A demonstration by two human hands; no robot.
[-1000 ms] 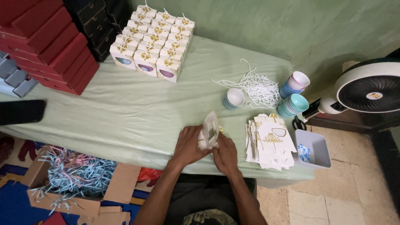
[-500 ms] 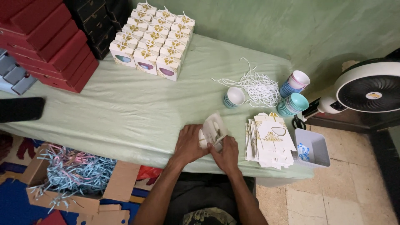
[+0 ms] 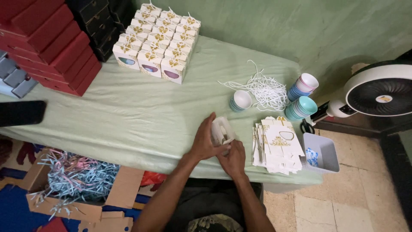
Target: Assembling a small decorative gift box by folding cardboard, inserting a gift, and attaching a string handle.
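Both hands meet at the near edge of the desk (image 3: 128,111), at 6 o'clock in the head view, and their grip is closed on one small white gift box (image 3: 222,129) that is partly folded. Left hand (image 3: 205,142) wraps the box from the 9 o'clock side, thumb up along its face. Right hand (image 3: 234,159) pinches its lower edge from 5 o'clock, fingers curled under it. The box stands tilted between them, just above the pale green cloth.

Just beside the hands, at 3 o'clock, lies a stack of flat white box blanks (image 3: 279,144) with gold print and an oval window. Past it at the desk's corner sits a grey plastic tray (image 3: 326,152) with a blue scrap inside, and black scissors (image 3: 306,127) lie between tray and blanks. At 1 o'clock a tangle of white cord (image 3: 264,91) spreads out, with a stack of small bowls (image 3: 240,100) touching its near side and two taller stacks of pastel bowls (image 3: 302,96) to its right. At 11 o'clock, well apart, finished gift boxes (image 3: 156,43) stand in tight rows. Red boxes (image 3: 47,43) are piled at 10 o'clock. A white fan (image 3: 380,94) stands off the desk at 3 o'clock, and a carton of shredded paper (image 3: 73,180) sits on the floor at 8 o'clock.
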